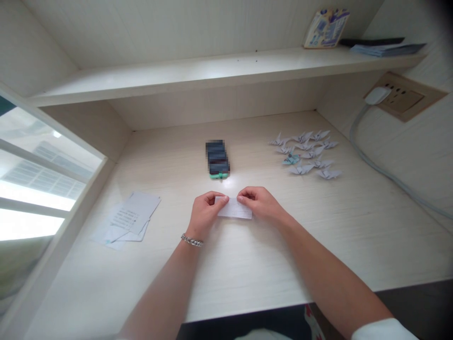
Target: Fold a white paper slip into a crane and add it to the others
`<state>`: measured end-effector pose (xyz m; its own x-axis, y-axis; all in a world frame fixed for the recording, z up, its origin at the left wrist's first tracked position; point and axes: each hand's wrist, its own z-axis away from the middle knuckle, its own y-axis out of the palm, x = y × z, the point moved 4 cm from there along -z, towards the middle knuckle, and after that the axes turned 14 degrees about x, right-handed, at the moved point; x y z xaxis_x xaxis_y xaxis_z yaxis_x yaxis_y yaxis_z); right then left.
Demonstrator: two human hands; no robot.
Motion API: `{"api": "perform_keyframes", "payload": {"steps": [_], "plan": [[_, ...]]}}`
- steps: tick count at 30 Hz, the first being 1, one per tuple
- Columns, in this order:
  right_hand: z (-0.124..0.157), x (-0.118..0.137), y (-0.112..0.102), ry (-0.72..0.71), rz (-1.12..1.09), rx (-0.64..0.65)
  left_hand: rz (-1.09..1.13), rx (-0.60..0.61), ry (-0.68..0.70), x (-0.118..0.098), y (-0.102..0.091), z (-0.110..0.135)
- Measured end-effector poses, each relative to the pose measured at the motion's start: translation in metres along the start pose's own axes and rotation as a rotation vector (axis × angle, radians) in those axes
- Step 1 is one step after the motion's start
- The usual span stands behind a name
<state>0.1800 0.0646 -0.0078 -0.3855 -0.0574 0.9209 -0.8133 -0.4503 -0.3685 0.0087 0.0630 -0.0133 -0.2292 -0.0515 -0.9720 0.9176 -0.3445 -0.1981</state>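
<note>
A small white sheet of paper (234,210) with faint printing is held between my two hands, just above the desk. My left hand (205,212), with a silver chain bracelet (191,240) at the wrist, pinches its upper left corner between thumb and fingers. At the upper right edge, my right hand (262,202) grips the same paper in a like pinch. The sheet looks like a low, wide rectangle; whether it is folded I cannot tell. Just beyond the hands lies a phone (217,157), its screen blurred out, with a green end toward me.
Several folded paper cranes (307,153) stand at the right, one of them teal. Loose printed sheets (136,215) lie in a pile at the left. A grey cable (385,177) runs from a wall socket (406,97). Overhead, a shelf (184,75) spans the desk (170,278).
</note>
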Motion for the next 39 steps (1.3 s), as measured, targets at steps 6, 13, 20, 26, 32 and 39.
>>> {"api": "perform_keyframes", "payload": {"steps": [6, 13, 20, 26, 32, 39], "plan": [[-0.010, 0.005, 0.002, -0.032, 0.037, -0.039, -0.099, -0.033, 0.013, 0.002, -0.005, -0.002], [-0.024, -0.011, -0.007, -0.005, -0.037, -0.078, 0.052, -0.025, -0.043, 0.019, -0.014, -0.011], [-0.029, -0.024, -0.010, -0.018, -0.099, -0.126, 0.137, -0.042, -0.063, 0.018, -0.033, -0.016], [-0.030, -0.023, -0.010, -0.004, -0.104, -0.162, 0.118, -0.089, -0.087, 0.019, -0.049, -0.007], [-0.029, -0.021, -0.007, -0.046, -0.123, -0.148, -0.042, 0.002, 0.008, 0.012, -0.022, -0.016], [-0.028, -0.017, -0.007, -0.067, -0.152, -0.021, -0.111, -0.056, 0.119, 0.007, -0.012, -0.020]]}}
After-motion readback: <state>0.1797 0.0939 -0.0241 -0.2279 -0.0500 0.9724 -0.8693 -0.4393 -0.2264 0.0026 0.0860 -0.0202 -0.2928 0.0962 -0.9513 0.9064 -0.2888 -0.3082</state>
